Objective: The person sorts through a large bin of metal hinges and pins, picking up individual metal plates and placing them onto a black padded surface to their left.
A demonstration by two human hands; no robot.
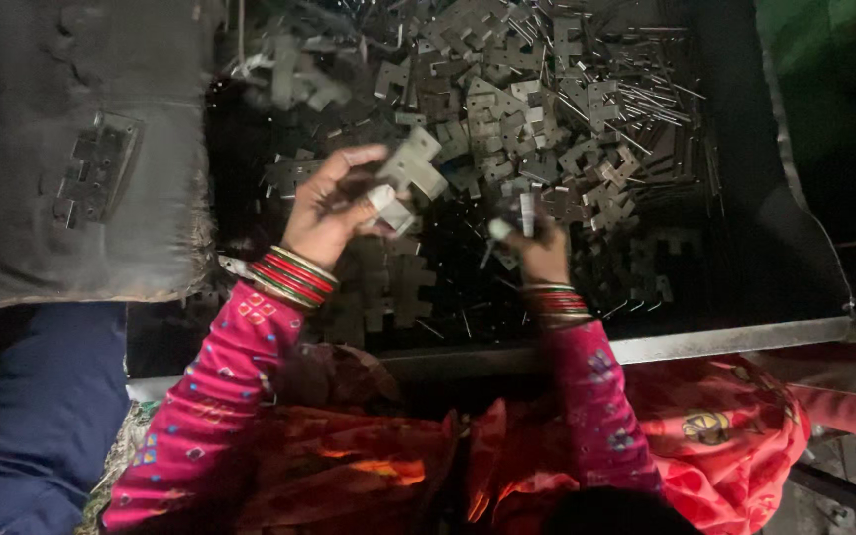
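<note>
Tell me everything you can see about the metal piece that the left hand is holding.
The metal piece is a flat grey plate with notched, stepped edges, like a hinge leaf. It looks like dull sheet steel. The left hand holds it raised and tilted above the dark tray, pinched by the fingers at its lower end, where a smaller pale piece shows. Many similar plates lie heaped beneath it. Finer details are blurred.

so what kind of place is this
Probably a small metalwork or hardware assembly workshop: a dark metal tray holds a heap of flat notched metal plates and thin pins, and the left hand holds plates beside the right hand.
</note>
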